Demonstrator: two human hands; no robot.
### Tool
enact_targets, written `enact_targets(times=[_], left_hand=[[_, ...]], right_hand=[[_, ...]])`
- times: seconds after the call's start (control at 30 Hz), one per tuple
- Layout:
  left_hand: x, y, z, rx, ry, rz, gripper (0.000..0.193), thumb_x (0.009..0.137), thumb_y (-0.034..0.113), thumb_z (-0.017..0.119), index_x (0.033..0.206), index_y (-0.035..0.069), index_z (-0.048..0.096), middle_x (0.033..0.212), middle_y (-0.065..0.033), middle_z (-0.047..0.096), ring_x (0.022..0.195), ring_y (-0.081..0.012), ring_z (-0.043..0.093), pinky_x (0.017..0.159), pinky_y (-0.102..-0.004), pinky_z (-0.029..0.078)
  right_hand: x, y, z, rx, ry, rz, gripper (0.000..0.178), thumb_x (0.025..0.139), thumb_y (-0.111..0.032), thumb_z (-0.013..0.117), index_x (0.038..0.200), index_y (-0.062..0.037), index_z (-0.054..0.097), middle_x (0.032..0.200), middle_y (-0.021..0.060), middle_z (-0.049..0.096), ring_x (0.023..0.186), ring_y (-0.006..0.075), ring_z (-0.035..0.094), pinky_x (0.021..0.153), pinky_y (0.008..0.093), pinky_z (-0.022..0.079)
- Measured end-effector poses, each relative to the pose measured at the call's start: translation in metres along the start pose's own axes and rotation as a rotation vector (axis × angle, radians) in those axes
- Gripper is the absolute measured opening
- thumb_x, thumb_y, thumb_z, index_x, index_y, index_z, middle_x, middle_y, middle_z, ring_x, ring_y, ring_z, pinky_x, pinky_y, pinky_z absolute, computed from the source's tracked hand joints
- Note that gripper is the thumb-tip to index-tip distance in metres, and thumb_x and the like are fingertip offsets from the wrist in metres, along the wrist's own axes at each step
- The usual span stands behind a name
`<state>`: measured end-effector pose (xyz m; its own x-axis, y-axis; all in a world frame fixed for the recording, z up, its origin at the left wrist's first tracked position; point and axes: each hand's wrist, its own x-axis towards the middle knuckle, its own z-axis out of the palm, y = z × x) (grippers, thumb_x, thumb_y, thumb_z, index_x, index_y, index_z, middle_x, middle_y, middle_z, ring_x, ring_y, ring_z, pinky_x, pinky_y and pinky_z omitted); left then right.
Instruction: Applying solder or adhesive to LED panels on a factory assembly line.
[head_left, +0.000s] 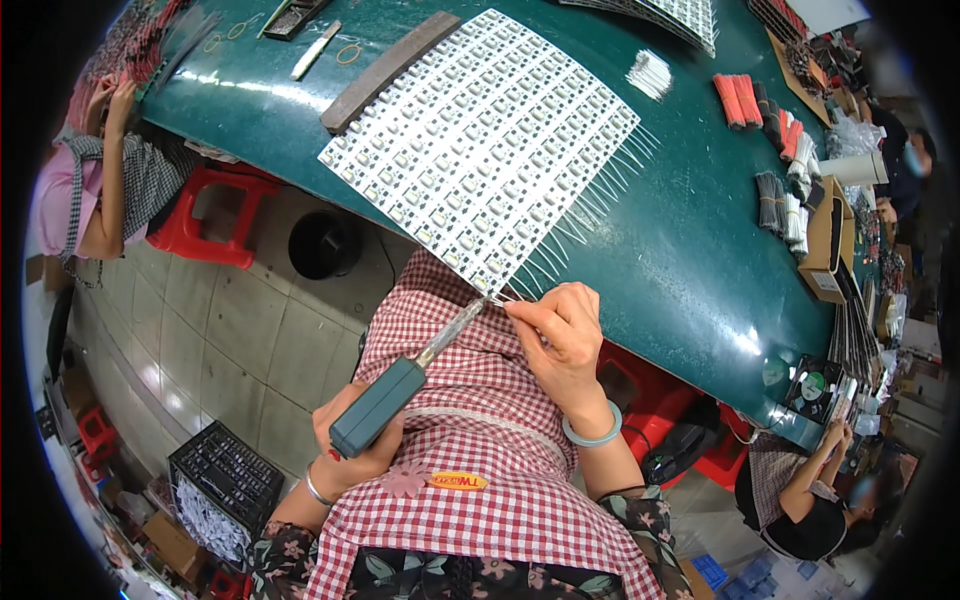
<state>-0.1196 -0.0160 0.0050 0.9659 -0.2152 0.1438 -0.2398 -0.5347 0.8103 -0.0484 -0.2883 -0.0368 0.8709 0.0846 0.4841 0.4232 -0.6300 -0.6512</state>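
Note:
A white panel of LED circuit boards (480,140) lies on the green table, its near corner reaching the table's front edge. Thin white wires (606,186) stick out in a row along its right side. My left hand (338,425) is wrapped round the dark green handle of a soldering iron (385,398). The iron's tip meets the panel's nearest corner, or comes very close to it. Beside the tip, my right hand (562,335) pinches a thin white wire (503,299) between thumb and forefinger. The wire's end at the board is too small to make out.
A dark bar (390,72) lies along the panel's far left edge. On the table (690,280) are a white wire pile (650,74), red wire bundles (737,101) and a cardboard box (828,240). Co-workers sit left and right. Red stools (215,215) and a black bucket (324,245) stand below.

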Motion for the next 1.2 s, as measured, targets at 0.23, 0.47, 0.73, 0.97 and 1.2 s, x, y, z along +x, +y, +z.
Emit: enact_targets(times=[0.23,0.47,0.73,0.97,1.2], left_hand=[[-0.014,-0.017,-0.003,0.077,-0.010,0.106,0.026,0.076,0.002,0.081,0.099,-0.006,0.074,0.090,-0.0170,0.072,0.071,-0.0254,0.073,0.064,-0.0325,0.059],[-0.022,-0.019,0.001,-0.006,0.033,-0.014,0.028,0.076,0.002,0.080,0.103,-0.007,0.074,0.096,-0.0190,0.073,0.074,-0.0268,0.075,0.065,-0.0329,0.060],[-0.032,-0.030,-0.005,0.082,-0.033,-0.023,0.028,0.079,0.002,0.079,0.105,-0.006,0.073,0.098,-0.0182,0.074,0.079,-0.0249,0.075,0.068,-0.0321,0.059],[-0.034,-0.028,-0.003,-0.063,0.056,-0.213,0.028,0.080,0.002,0.079,0.107,-0.005,0.073,0.096,-0.0149,0.073,0.076,-0.0226,0.073,0.067,-0.0314,0.057],[-0.023,-0.030,-0.005,0.103,0.017,0.008,0.027,0.081,0.002,0.078,0.106,-0.004,0.073,0.097,-0.0147,0.072,0.076,-0.0231,0.072,0.067,-0.0310,0.057]], right_hand=[[0.000,0.000,-0.001,-0.004,-0.005,-0.013,0.026,0.074,0.002,0.084,0.095,-0.0095,0.075,0.075,0.0000,0.055,0.074,0.0203,0.056,0.079,0.0373,0.041],[0.000,-0.001,-0.001,0.007,0.001,0.002,0.025,0.073,0.002,0.085,0.094,-0.0093,0.076,0.076,0.0005,0.056,0.076,0.0211,0.056,0.077,0.0367,0.041],[0.007,-0.015,0.004,0.064,0.086,0.045,0.026,0.071,0.004,0.085,0.094,-0.0077,0.077,0.076,0.0026,0.056,0.078,0.0237,0.056,0.073,0.0367,0.041],[0.015,-0.022,0.035,0.054,0.134,0.031,0.025,0.073,0.006,0.082,0.092,-0.0068,0.074,0.072,0.0024,0.050,0.072,0.0213,0.052,0.070,0.0365,0.037],[0.015,-0.022,0.036,0.009,0.104,0.020,0.026,0.072,0.007,0.083,0.092,-0.0064,0.073,0.072,0.0026,0.051,0.072,0.0219,0.053,0.071,0.0369,0.038]])
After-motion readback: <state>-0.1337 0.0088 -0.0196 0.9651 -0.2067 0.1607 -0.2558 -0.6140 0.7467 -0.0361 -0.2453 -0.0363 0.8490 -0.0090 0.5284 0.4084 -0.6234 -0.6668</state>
